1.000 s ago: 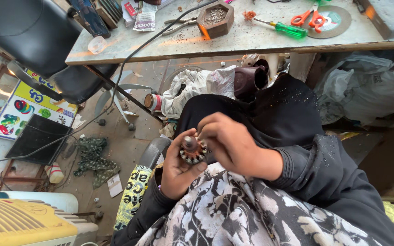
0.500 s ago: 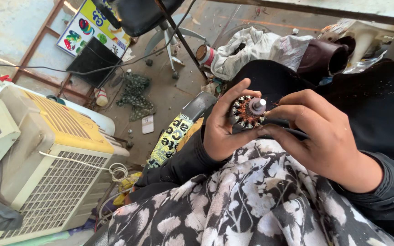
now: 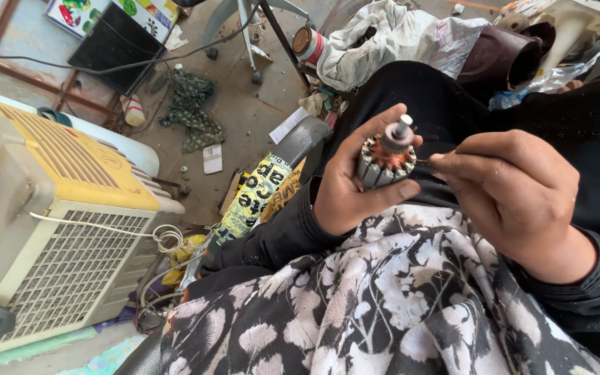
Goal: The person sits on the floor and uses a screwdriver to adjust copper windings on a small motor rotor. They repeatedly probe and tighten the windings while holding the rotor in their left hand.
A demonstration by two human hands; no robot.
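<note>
Head view: left hand (image 3: 345, 184) clamped around motor armature (image 3: 385, 158), held over lap, shaft axis tilted up-right. Right hand (image 3: 515, 191) just right of it, fingertips pinched on thin copper wire (image 3: 423, 161) touching windings. Yellow printed package (image 3: 255, 198) on floor, left of knee; yellow-topped air cooler (image 3: 64, 222) far left.

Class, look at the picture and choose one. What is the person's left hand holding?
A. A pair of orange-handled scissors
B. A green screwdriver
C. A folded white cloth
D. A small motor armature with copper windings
D: the left hand wraps around a small armature with a slotted metal core and copper windings, while the right hand pinches a thin copper wire beside it.
</note>
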